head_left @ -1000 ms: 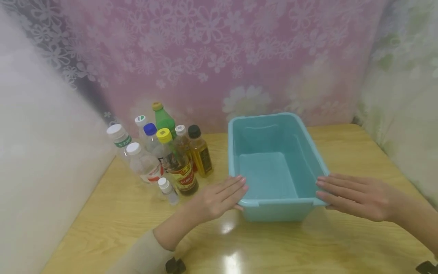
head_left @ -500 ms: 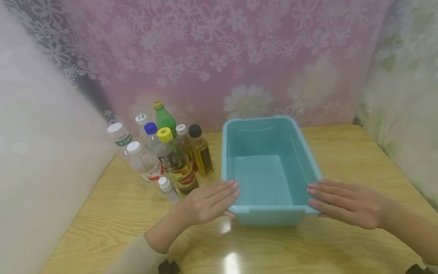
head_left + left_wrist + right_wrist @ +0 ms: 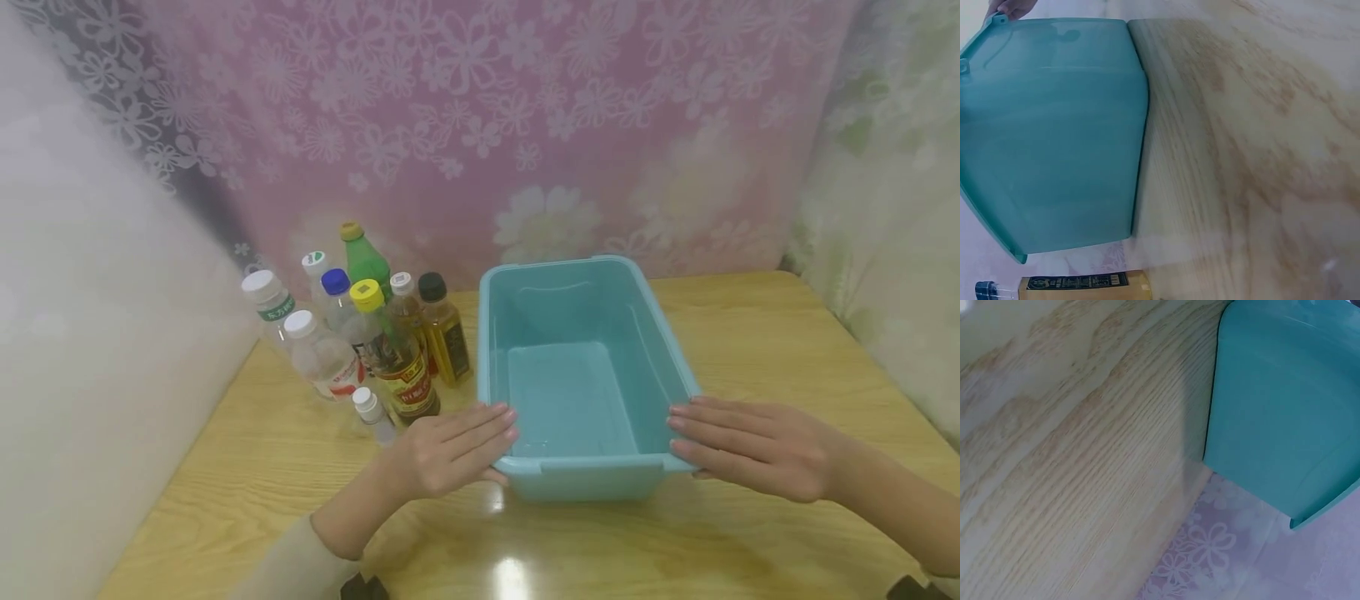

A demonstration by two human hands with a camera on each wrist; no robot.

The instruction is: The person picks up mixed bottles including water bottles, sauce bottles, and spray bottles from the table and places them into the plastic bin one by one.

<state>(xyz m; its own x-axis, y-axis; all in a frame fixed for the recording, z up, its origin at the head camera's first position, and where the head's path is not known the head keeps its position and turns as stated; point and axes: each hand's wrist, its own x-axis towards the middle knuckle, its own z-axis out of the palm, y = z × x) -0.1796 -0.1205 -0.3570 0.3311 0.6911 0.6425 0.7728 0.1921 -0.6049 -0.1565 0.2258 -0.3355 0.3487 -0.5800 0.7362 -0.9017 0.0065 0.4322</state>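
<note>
A light-blue plastic basin [image 3: 570, 392], rectangular and deep with nothing in it, stands on the wooden table. My left hand [image 3: 450, 450] grips its near left corner, fingers lying over the rim and thumb tucked below it. At the near right corner my right hand [image 3: 753, 446] holds the rim in the same way. The left wrist view gives the basin's outer side wall [image 3: 1054, 137], with part of a hand [image 3: 1013, 7] at its upper corner. In the right wrist view the other side wall [image 3: 1279, 412] rises from the tabletop.
Several bottles cluster left of the basin: a dark sauce bottle [image 3: 405, 375] with yellow cap, an amber bottle [image 3: 448, 342] with black cap, a green bottle [image 3: 366, 262] and a small clear bottle [image 3: 372, 415]. Flowered cloth [image 3: 525, 125] hangs behind the table [image 3: 787, 333].
Both hands have moved the basin left and slightly toward me, bringing it closer to the bottles. Most of that shift came in the first half second. The bottles keep their places.
</note>
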